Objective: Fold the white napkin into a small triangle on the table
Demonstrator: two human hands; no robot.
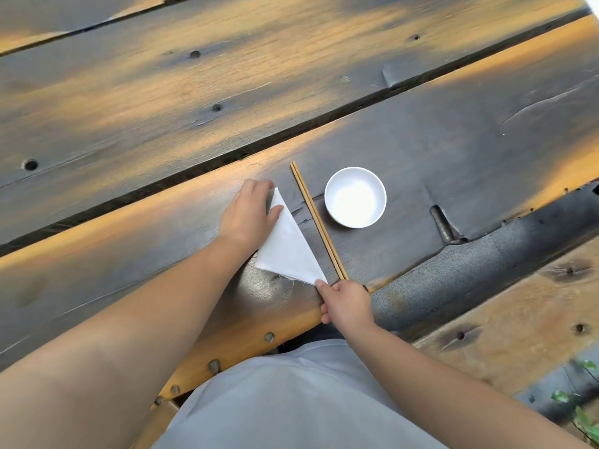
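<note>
White napkin (288, 246) folded into a triangle on the table (453, 150), left edge hidden under my left hand (248, 213), fingers flat, pressing, my right hand (346, 304) pinching the near corner, chopsticks (319, 222) just beside, white bowl (355, 197) beyond

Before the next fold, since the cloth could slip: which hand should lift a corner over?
Probably the right hand: its fingertips already pinch the near corner of the napkin. The left hand lies flat on the far end, better placed as the anchor.
</note>
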